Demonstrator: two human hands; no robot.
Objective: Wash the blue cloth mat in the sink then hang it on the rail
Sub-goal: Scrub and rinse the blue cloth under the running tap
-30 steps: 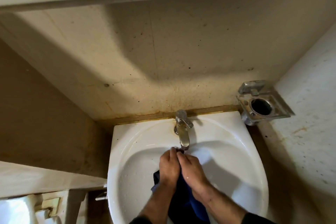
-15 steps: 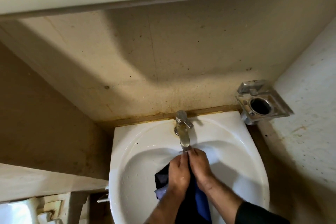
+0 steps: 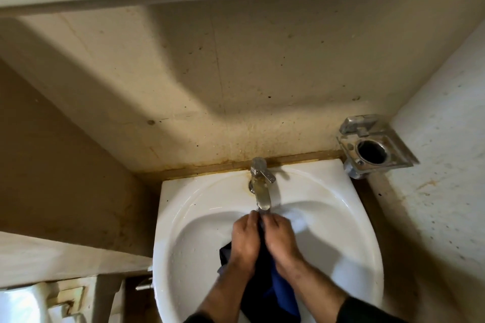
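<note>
1. The white sink [image 3: 349,217] is seen in the lower centre of the frame, set against a stained beige wall [image 3: 236,81].
2. The metal tap [image 3: 261,189] is mounted at the middle of the sink's back rim; its spout points down the frame toward the hands.
3. The blue cloth mat [image 3: 282,294] is held inside the basin, directly below the spout — its bunched upper end is pressed between the two hands, and the rest hangs toward the bottom edge of the frame.
4. The left hand [image 3: 244,241] is closed round the mat, with fingers curled over the fabric at the left of the bundle.
5. The right hand [image 3: 282,240] is likewise closed round the mat, just beside the left hand; the fingertips of both lie near the spout outlet.
6. Water flow from the spout cannot be determined.
7. A clear holder [image 3: 375,147] with a round opening is fixed at the right of the frame, beside the sink's upper right corner.
8. A pale ledge [image 3: 65,257] is seen at the lower left — well apart from the hands.
</note>
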